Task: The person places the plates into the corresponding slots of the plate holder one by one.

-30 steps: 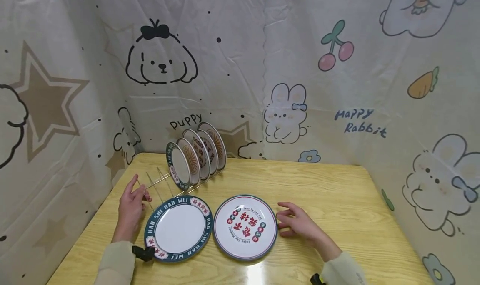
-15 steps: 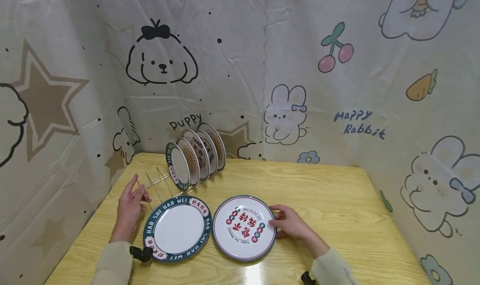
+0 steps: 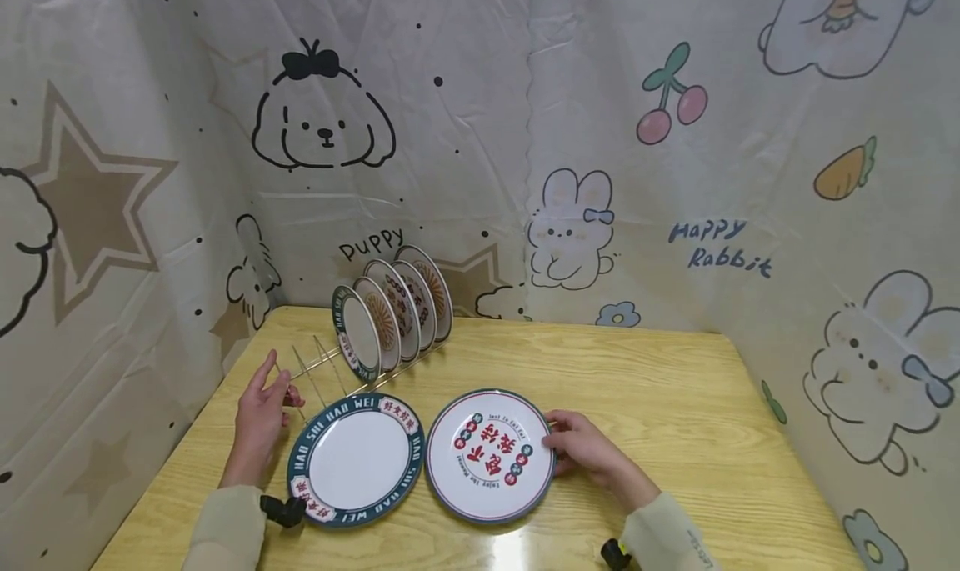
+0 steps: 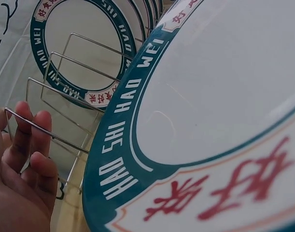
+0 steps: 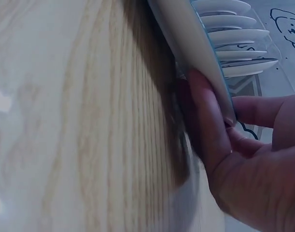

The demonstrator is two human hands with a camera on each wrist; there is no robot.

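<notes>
My right hand [image 3: 592, 448] pinches the right rim of a round white plate [image 3: 480, 492] with red characters and a thin dark rim. In the right wrist view, the fingers [image 5: 210, 118] lie under this plate's edge [image 5: 186, 38], which stands off the tabletop. To its left lies a white plate [image 3: 360, 458] with a broad teal lettered rim. My left hand [image 3: 262, 417] holds the near end of a wire plate rack [image 3: 307, 375]; in the left wrist view its fingers [image 4: 22, 130] curl at the end wire loop [image 4: 46, 131].
Several plates [image 3: 401, 313] stand upright in the rack's far part, a teal-rimmed one [image 3: 360, 333] nearest. Wire dividers rise between them and my left hand. A wooden table [image 3: 615, 371] lies beneath, with patterned cloth [image 3: 480, 137] hanging behind and at both sides.
My right hand has moved left from beside the red-lettered plate and taken hold of its rim. That edge now looks slightly raised. The left hand has stayed at the rack.
</notes>
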